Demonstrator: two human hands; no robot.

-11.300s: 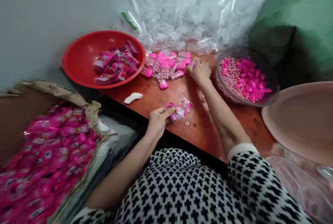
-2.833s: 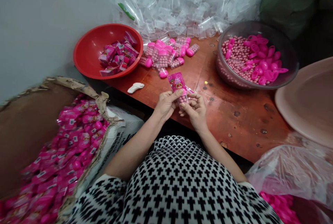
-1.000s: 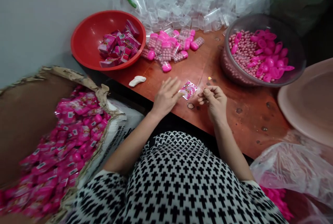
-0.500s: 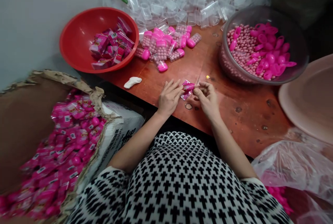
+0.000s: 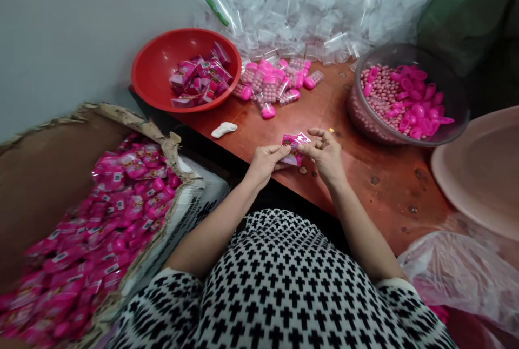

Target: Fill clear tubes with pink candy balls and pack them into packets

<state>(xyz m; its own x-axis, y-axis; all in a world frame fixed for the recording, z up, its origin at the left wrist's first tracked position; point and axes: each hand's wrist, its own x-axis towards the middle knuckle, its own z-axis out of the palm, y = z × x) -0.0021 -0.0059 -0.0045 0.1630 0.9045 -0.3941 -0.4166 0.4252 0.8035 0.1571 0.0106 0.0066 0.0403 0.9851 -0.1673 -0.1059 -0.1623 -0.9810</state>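
Note:
A small pink printed plastic packet (image 5: 294, 158), glossy and partly see-through, is held just above the table's near edge. My left hand (image 5: 263, 165) pinches its left side, thumb on top and fingers underneath. At the packet's upper right edge, the thumb and index finger of my right hand (image 5: 326, 158) are closed on the film, with the other fingers curled. Beyond my hands lies a pile of clear tubes (image 5: 271, 88) with pink caps, filled with pink beads. A crumpled white scrap (image 5: 224, 129) rests to the left of my left hand.
A red bowl (image 5: 141, 81) of pink packets stands back left; a dark translucent bowl (image 5: 460, 116) holds beads and pink spoons at right. An open carton (image 5: 44, 160) of filled pink packets is at lower left. Clear empty tubes (image 5: 316, 14) heap behind. A pale round tray (image 5: 478, 170) sits right.
My left hand has gone from lying flat beside the packet to pinching it. The packet is now lifted and spread out flatter between both hands. The camera view has tilted up slightly.

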